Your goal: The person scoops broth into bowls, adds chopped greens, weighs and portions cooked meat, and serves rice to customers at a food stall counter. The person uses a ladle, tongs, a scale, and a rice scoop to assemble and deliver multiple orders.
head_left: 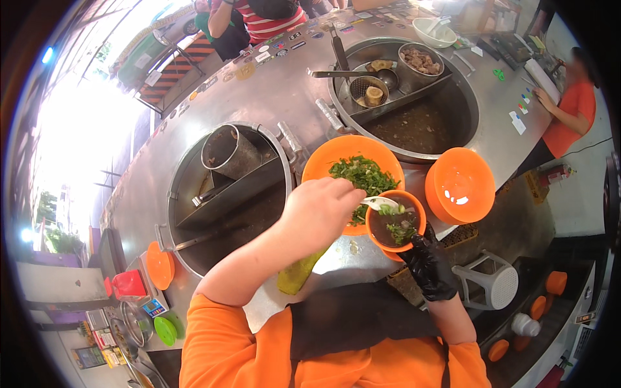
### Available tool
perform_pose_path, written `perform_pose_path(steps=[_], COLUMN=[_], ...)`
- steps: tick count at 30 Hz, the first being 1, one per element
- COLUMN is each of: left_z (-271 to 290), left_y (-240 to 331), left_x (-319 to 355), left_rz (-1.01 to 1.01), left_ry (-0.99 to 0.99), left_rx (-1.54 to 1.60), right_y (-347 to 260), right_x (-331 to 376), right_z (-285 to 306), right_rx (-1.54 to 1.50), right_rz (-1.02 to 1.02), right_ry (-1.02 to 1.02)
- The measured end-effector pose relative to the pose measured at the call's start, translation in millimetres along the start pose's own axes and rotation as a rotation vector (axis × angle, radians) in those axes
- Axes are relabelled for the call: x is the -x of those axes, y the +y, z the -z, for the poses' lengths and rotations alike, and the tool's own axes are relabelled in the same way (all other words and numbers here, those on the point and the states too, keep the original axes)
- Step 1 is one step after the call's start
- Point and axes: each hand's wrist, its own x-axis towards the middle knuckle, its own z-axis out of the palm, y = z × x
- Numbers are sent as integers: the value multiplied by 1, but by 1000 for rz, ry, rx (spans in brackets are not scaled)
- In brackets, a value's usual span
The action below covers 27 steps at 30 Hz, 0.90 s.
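Observation:
My left hand (323, 210), bare, is closed around a white spoon (379, 202). The spoon's tip reaches over an orange bowl (422, 220) of dark broth with chopped greens floating in it. My right hand (430, 268), in a black glove, grips that bowl from its lower right side. Just beyond the bowl lies a larger orange plate (318, 157) heaped with chopped green herbs (363, 173), partly covered by my left hand and the bowl. To the right sits a stack of orange bowls (462, 184).
Two large divided pots (291, 187) (475, 110) of dark liquid are set in the steel counter (259, 97). Ladles and a strainer (369, 92) rest in the farther pot, beside a container of meat (420, 59). A white stool (501, 288) stands right; a person in orange (572, 113) is at far right.

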Motion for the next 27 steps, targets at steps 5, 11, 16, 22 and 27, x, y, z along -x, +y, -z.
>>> perform_pose_path(steps=[5, 11, 16, 22, 27], left_z=[-15, -42, -32, -34, -52], left_y=[-24, -29, 10, 54, 114], left_x=[4, 17, 33, 42, 50], left_rz=[138, 264, 222, -64, -269], left_ry=[96, -117, 284, 314, 145], left_rx=[-322, -288, 213, 511, 752], right_y=[-3, -9, -3, 54, 111], right_x=[5, 18, 73, 170, 270], right_z=[-1, 13, 21, 26, 31], right_rx=[19, -37, -59, -149, -277], right_rz=[-27, 47, 154, 451, 718], right_ry=[-19, -79, -84, 34, 252])
